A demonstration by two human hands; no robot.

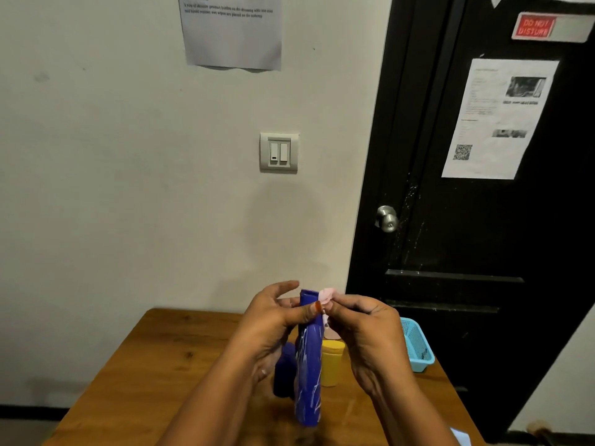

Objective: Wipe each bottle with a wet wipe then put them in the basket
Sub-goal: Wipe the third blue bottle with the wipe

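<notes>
I note basket (417,342) at right edge of table (161,365); left hand (270,320) grips white-streaked blue bottle (310,365), right hand (367,326) pinches wipe (325,294) at its cap.

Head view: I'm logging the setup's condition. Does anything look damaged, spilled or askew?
The tall blue bottle shows white streaks down its side, maybe scuffs or residue. The black door carries white specks beside the knob, like dried splashes.

A rented room: black door (476,204) with "do not disturb" sign (534,27), wooden table (154,365).
</notes>
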